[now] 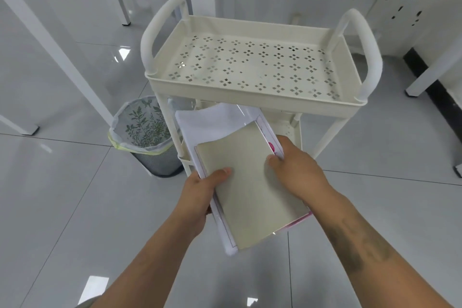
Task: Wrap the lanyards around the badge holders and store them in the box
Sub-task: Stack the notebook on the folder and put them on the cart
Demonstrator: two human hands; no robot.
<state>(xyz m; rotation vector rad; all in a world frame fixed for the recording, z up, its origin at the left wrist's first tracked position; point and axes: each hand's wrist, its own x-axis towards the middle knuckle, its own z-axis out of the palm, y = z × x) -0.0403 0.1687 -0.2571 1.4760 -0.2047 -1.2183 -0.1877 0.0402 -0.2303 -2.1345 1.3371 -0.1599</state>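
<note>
White and flat, the box (226, 132) with its beige lid panel is held in mid-air in front of the cream cart (252, 97), the left hand (200, 192) gripping its near-left edge with the thumb on top and the right hand (292, 167) curled round its right edge. No lanyards or badge holders show in the head view, and a bit of pink at the box's right side is too small to identify. Judging by that, the wrapping and storing look not yet begun, with only the box fetched.

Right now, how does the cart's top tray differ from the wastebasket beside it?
The cart's top tray is shallow, rectangular and cream, with cut-out patterns in its floor; the wastebasket is deep, round and dark mesh. The tray has nothing lining it, while the wastebasket holds a plastic liner printed with leaves. The tray sits high between two handles; the wastebasket stands on the floor. Both are open at the top.
</note>
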